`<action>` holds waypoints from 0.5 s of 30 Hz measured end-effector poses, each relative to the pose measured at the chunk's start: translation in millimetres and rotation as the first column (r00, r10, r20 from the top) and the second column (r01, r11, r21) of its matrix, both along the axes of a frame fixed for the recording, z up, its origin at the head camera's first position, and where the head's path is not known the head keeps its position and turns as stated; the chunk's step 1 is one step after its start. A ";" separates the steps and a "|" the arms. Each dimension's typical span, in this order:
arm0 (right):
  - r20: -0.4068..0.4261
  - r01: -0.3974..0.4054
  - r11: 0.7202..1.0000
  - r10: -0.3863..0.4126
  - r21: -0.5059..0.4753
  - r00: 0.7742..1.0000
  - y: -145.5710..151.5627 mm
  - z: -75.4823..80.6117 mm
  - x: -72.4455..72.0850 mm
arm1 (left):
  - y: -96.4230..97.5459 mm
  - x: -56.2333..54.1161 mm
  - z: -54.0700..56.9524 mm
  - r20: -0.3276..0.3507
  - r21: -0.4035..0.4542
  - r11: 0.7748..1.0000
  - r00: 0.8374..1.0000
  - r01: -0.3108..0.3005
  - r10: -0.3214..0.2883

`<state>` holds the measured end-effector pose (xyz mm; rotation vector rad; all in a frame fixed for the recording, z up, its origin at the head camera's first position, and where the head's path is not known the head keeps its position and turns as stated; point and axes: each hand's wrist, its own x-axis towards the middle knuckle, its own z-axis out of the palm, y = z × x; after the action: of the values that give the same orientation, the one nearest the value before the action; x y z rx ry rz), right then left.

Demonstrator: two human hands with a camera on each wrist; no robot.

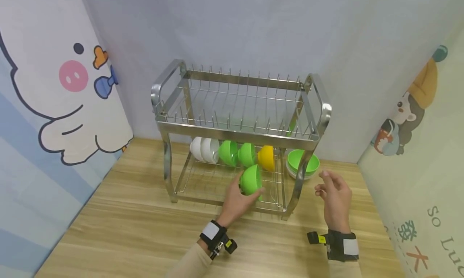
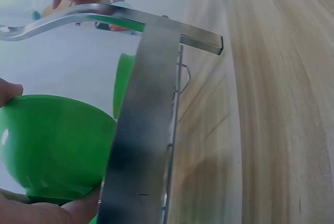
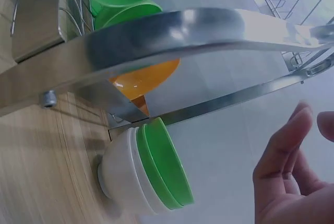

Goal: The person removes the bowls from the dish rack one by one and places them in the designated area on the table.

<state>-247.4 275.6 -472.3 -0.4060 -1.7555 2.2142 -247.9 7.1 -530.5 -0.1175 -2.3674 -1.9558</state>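
My left hand [image 1: 236, 199] grips a green bowl [image 1: 251, 180], thumb at its rim and fingers round its base. The bowl is tipped on its side over the front of the lower tier of a metal dish rack [image 1: 235, 132]. Behind it on that tier, white bowls [image 1: 209, 151], green bowls [image 1: 228, 153] and one yellow bowl [image 1: 266, 158] stand on edge in a row. My right hand [image 1: 336, 195] hovers to the right of the rack with loosely bent fingers and holds nothing. In the right wrist view, its thumb and fingertips are apart.
Beside the rack's right leg [image 1: 300, 185] stands a stack of bowls, green ones [image 1: 303, 161] on top of white ones [image 3: 122, 169]. Wire prongs line the upper tier. A plain wall rises behind the wooden table [image 1: 141, 229], with cartoon-printed panels on either side.
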 end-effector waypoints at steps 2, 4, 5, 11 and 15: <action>0.007 -0.015 1.000 0.015 0.010 1.000 -2.4 0.5 4.0 | -4.3 3.3 2.1 0.014 0.013 1.000 1.000 -0.016 0.016; 0.011 -0.031 0.999 0.031 0.022 0.999 -4.3 0.8 8.7 | -8.5 7.6 4.3 0.026 0.020 0.999 0.999 -0.032 0.032; 0.010 -0.038 0.999 0.038 0.026 0.999 -4.9 1.4 11.3 | -10.6 9.8 5.6 0.033 0.028 0.999 0.999 -0.035 0.034; -0.036 -0.046 0.999 0.046 0.012 0.998 -10.2 11.3 29.5 | -21.9 21.9 12.2 0.069 0.084 0.996 0.998 -0.019 0.013; -0.053 -0.063 0.998 0.064 0.023 0.997 -23.6 19.6 44.8 | -28.5 30.6 16.2 0.084 0.147 0.989 0.996 0.016 -0.029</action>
<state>-202.6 252.0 -452.7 -0.2872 -1.7863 2.2255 -217.3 -21.4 -514.3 -0.0536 -2.2708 -2.1794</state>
